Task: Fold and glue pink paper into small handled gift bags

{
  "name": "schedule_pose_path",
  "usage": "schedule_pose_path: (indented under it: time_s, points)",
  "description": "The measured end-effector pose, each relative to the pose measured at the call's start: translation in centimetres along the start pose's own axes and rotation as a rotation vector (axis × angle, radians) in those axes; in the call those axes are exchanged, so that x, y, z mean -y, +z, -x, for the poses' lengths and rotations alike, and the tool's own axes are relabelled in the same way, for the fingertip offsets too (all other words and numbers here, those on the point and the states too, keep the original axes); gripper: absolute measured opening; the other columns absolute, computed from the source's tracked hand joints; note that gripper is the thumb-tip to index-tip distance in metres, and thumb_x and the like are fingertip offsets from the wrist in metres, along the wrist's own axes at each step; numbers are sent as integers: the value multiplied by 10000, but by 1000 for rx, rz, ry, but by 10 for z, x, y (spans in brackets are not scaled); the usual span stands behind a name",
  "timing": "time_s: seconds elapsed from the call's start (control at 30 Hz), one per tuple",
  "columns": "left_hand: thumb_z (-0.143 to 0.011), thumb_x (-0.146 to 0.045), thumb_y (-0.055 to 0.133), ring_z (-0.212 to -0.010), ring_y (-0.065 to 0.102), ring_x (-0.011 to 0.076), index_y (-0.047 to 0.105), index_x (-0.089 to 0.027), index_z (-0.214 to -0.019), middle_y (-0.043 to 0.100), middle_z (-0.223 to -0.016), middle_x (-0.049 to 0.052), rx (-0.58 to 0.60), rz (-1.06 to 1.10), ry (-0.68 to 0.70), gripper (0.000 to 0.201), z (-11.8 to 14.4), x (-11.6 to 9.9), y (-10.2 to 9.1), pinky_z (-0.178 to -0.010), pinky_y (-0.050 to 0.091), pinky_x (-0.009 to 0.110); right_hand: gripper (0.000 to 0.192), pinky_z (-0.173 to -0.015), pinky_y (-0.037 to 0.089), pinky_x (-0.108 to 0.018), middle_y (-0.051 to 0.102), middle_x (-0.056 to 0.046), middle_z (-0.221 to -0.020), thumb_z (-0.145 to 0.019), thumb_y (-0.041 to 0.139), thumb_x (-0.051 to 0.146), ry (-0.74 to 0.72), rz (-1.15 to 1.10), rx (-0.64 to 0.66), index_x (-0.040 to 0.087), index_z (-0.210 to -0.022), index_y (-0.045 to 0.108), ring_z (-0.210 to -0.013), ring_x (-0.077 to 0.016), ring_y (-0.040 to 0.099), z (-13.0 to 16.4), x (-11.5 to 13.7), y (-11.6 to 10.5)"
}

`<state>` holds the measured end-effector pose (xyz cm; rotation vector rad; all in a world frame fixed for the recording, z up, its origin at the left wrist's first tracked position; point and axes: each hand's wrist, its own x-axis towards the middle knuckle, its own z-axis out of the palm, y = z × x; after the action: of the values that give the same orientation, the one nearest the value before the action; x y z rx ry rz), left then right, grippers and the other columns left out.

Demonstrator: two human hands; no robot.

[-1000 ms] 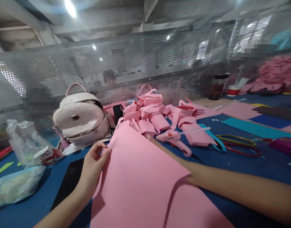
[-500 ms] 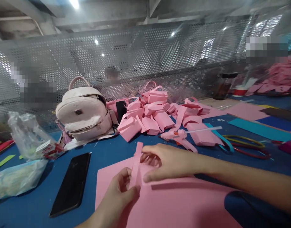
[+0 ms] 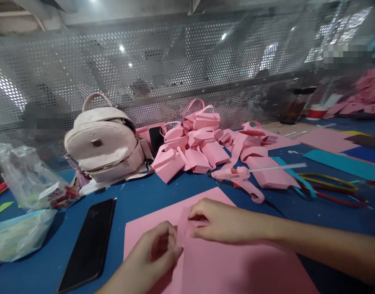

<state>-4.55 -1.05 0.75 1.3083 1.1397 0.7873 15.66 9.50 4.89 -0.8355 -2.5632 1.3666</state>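
A narrow pink paper strip (image 3: 182, 228) lies low over large pink paper sheets (image 3: 233, 269). From the left, my left hand (image 3: 156, 253) pinches the strip's lower part between thumb and fingers. My right hand (image 3: 219, 220) is closed at the strip's upper right edge, with its fingertips on it and its thumb close to the sheet. Part of the strip blends into the sheet below, so its lower end is hard to make out. Beyond my right hand, a pink glue gun (image 3: 236, 175) with a clear glue stick rests on the blue table (image 3: 138, 204).
Several folded pink paper bags (image 3: 202, 153) are heaped at the back, beside a white backpack (image 3: 106, 139). A black phone (image 3: 89, 241) lies left of the sheets. Plastic bags (image 3: 22, 232) stand far left. Yellow and red scissors-like handles (image 3: 331, 185) and a teal strip (image 3: 343, 163) lie right.
Both hands have lowered the strip, which stood more upright before, down toward the sheet. My right hand moved slightly down. The view has shifted a little.
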Motion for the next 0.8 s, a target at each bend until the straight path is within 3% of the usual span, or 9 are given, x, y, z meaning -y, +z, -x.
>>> schedule_pose_path:
  time_s: [0.13, 0.33, 0.47, 0.67, 0.8]
  points:
    - [-842, -374, 625, -575, 446, 97, 429, -213, -703, 435, -634, -65, -13, -33, -80, 290, -4, 0, 0, -553, 359, 224, 100, -568, 316, -244, 616, 25, -738, -770, 566, 170, 44, 67, 32, 179, -770, 665, -691, -140, 515, 3, 6, 4]
    - [-804, -358, 620, -527, 490, 98, 457, -206, -669, 482, -585, -57, 2, -8, -139, 260, -7, -3, 4, -554, 383, 233, 269, -667, 385, -267, 747, -27, -962, -774, 624, 212, 34, 33, 48, 222, -1004, 763, -848, -212, 619, 5, 4, 8]
    - [-809, -363, 625, -564, 469, 107, 448, -207, -673, 475, -603, -50, 4, -44, -149, 273, -4, -1, 4, -558, 370, 232, 283, -707, 412, -274, 751, -28, -1001, -786, 638, 259, 28, -30, 45, 245, -1037, 768, -888, -228, 632, 6, -1, 12]
    - [-851, -325, 622, -784, 540, 170, 571, -183, -752, 554, -762, 11, -32, -88, -21, 181, -2, -1, 3, -734, 439, 272, 176, -690, 412, -260, 724, -15, -909, -796, 678, 288, 32, -87, 58, 219, -936, 758, -838, -204, 616, 4, -5, 14]
    - [-884, -295, 619, -754, 552, 156, 598, -183, -733, 591, -776, 18, -58, -106, 60, 189, -1, -3, 2, -692, 429, 246, 163, -695, 408, -252, 710, -7, -896, -820, 704, 328, 25, -131, 63, 206, -919, 750, -845, -193, 604, 1, -9, 16]
